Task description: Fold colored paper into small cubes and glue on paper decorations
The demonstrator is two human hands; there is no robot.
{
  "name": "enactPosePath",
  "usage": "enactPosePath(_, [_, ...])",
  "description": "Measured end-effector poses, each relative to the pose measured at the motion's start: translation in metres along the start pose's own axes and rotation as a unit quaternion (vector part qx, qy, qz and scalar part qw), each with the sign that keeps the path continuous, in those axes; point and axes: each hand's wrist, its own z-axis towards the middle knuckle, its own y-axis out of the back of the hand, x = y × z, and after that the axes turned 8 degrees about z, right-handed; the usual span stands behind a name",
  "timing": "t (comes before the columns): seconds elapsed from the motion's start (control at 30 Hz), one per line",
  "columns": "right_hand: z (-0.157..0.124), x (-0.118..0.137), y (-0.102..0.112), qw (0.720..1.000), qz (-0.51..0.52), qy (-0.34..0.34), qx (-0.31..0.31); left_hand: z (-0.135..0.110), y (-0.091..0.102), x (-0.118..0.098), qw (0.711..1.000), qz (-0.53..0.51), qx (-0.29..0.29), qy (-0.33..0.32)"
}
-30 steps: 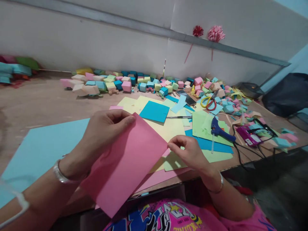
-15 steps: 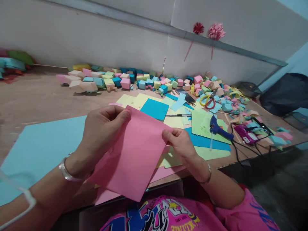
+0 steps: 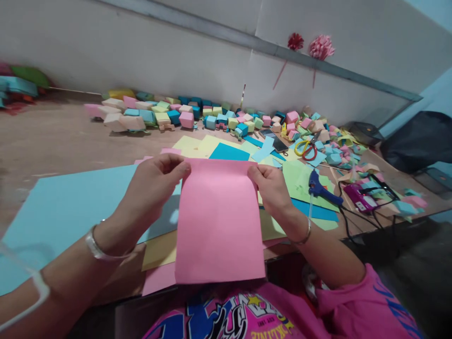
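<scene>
A rectangular sheet of pink paper (image 3: 219, 221) hangs between my hands, its top edge level and its lower end above my lap. My left hand (image 3: 155, 181) pinches the upper left corner between thumb and fingers. At the upper right corner, my right hand (image 3: 271, 188) grips in the same way. Behind the sheet lie a dark blue paper (image 3: 229, 152) and several yellow sheets (image 3: 185, 146). A large light blue sheet (image 3: 70, 207) spreads under and beyond my left forearm.
Many small coloured paper boxes (image 3: 186, 119) line the wall. To the right are scissors (image 3: 306, 149), a phone (image 3: 273, 140), a blue glue gun (image 3: 323, 189) with cables, and a purple box (image 3: 360, 195). Two paper flowers (image 3: 321, 47) are on the wall.
The pink sheet has turned from a slanted position to upright and square in front of me. My right hand has risen level with my left and moved slightly right.
</scene>
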Motion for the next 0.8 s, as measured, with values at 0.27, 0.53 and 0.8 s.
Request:
enactPosePath(0.27, [0.013, 0.011, -0.024, 0.992, -0.086, 0.017, 0.093, 0.019, -0.01, -0.021, 0.944, 0.226, 0.054, -0.235])
enactPosePath(0.53, [0.007, 0.003, -0.024, 0.985, -0.095, -0.002, 0.145, 0.024, -0.009, -0.015, 0.993, 0.072, 0.055, -0.079])
enactPosePath(0.8, [0.009, 0.005, -0.03, 0.979, -0.108, -0.018, 0.17, 0.029, -0.015, -0.021, 0.995, 0.024, 0.084, -0.046])
